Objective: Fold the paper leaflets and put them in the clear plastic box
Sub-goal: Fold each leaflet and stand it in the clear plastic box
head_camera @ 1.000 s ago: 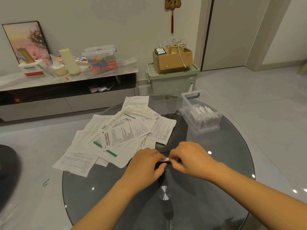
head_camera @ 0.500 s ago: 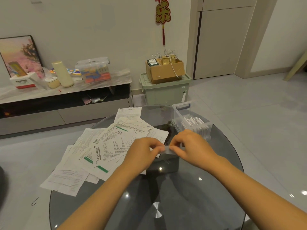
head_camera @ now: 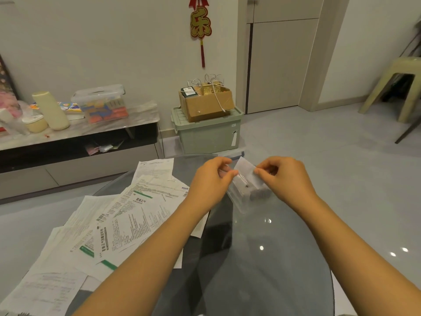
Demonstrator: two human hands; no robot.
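Note:
A small folded leaflet point(head_camera: 247, 173) is held up between my two hands, right over the clear plastic box point(head_camera: 239, 199) on the round glass table point(head_camera: 273, 258). My left hand point(head_camera: 211, 179) pinches its left edge and my right hand point(head_camera: 281, 176) pinches its right edge. The box is mostly hidden behind the leaflet and my hands; only its near wall shows. A spread of unfolded printed leaflets point(head_camera: 118, 222) covers the table's left half.
Beyond the table stand a green storage bin point(head_camera: 207, 133) topped by a cardboard box point(head_camera: 206, 102), and a low TV cabinet point(head_camera: 75, 142) with bottles and a clear container at left. A plastic stool point(head_camera: 396, 87) is at the far right.
Both hands lifted the folded leaflet off the table and carried it away from me, from the table's near middle to above the clear box. The camera tilted upward.

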